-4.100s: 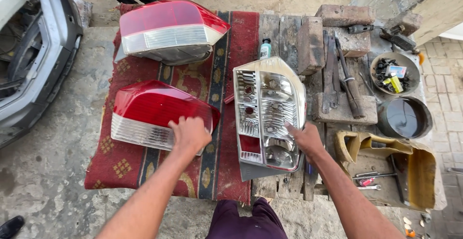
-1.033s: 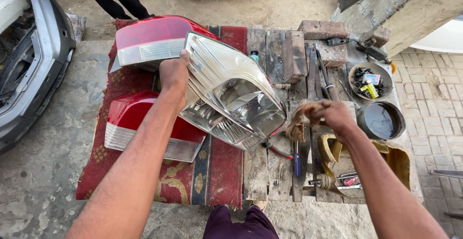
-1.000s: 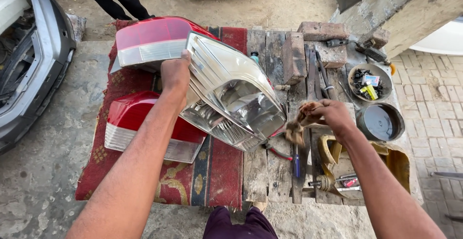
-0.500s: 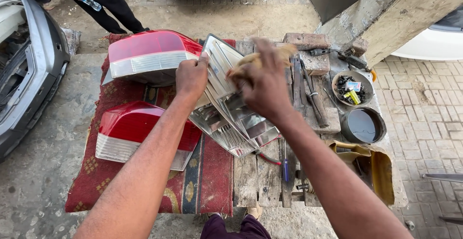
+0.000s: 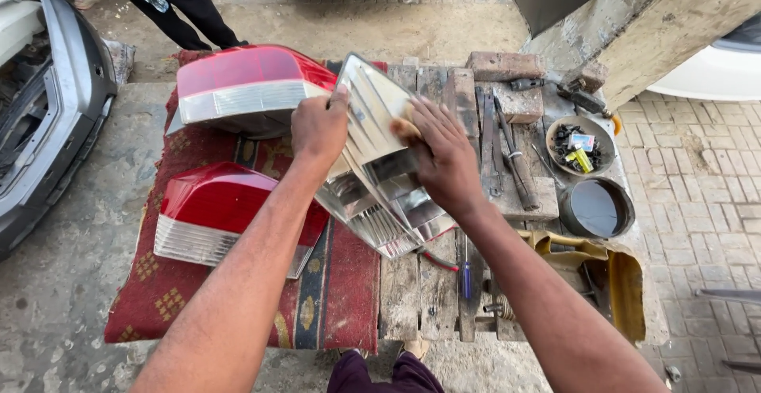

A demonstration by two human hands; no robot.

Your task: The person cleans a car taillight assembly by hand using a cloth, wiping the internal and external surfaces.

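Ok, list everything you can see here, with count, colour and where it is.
Clear lamp unit: one, chrome and clear, tilted up between both hands.
Tail lamps: two, red and white, on the rug.
Rug: one, red patterned, left of the bench.
Wooden bench: one, grey, centre.
Bricks: two or so, far edge.
Hand tools: several, dark, on the bench.
Bowls: two, right side.
Car bumper: grey, far left.
Left hand: grips the lamp's edge.
Right hand: pressed on the lens.

red-and-white tail lamps [image 5: 238, 92], patterned red rug [image 5: 333, 298]
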